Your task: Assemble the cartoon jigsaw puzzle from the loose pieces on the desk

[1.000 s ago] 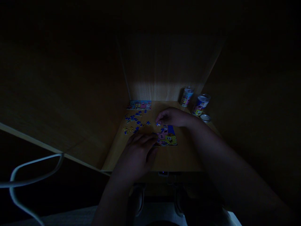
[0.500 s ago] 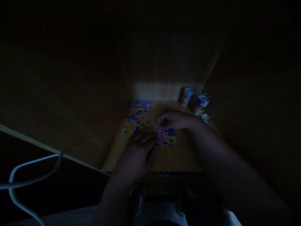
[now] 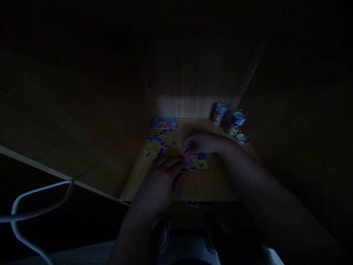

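Note:
A partly assembled jigsaw puzzle (image 3: 200, 162) with a yellow and a pink cartoon figure lies on the wooden board. My left hand (image 3: 165, 176) rests at its left side, fingers stretched out and thumb apart, the fingertips covering that edge. Over the puzzle's upper left corner, my right hand (image 3: 197, 142) is closed in a pinch. What looks like a small dark puzzle piece shows at its fingertips, hard to see in the dim light. Loose puzzle pieces (image 3: 156, 138), blue and yellow, are scattered beyond my left hand.
A cartoon picture card (image 3: 164, 122) lies at the back left. Two printed cans (image 3: 220, 113) stand at the back right, with a round lid (image 3: 242, 138) beside the nearer one. Wooden panels (image 3: 193, 81) enclose the board. A white cable (image 3: 38, 187) loops at lower left.
My right hand has shifted slightly down and toward me, over the puzzle's upper edge. A small loose piece behind it shows more clearly. My left hand stays nearly still.

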`<action>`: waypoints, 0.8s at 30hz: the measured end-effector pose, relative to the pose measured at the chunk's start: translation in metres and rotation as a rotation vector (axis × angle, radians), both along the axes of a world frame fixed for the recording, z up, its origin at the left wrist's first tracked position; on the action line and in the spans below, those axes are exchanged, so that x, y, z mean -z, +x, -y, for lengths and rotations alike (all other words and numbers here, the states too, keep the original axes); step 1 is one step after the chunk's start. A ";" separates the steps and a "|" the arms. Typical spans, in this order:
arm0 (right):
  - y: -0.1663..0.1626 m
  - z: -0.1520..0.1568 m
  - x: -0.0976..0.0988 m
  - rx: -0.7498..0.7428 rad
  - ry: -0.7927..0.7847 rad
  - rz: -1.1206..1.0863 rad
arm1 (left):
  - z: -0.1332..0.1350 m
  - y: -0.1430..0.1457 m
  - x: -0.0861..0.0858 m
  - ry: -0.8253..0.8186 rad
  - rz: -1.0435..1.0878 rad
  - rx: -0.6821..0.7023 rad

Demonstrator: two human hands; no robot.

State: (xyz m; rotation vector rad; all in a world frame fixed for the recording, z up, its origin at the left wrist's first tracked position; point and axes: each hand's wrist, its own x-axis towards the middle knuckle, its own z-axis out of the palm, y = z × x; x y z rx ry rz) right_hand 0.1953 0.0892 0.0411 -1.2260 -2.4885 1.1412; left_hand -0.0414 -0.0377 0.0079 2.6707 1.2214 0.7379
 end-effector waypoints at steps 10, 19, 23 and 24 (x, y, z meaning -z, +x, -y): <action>0.004 -0.003 0.000 0.026 0.039 -0.022 | 0.000 -0.001 0.001 0.012 -0.006 -0.001; 0.002 -0.004 0.004 0.018 0.047 -0.022 | 0.000 0.000 0.001 0.009 0.006 -0.008; 0.001 -0.003 0.003 0.010 0.039 0.007 | 0.001 0.000 0.001 0.007 0.018 0.002; 0.002 -0.003 0.002 0.003 0.039 0.012 | 0.001 0.000 0.001 0.006 0.020 0.004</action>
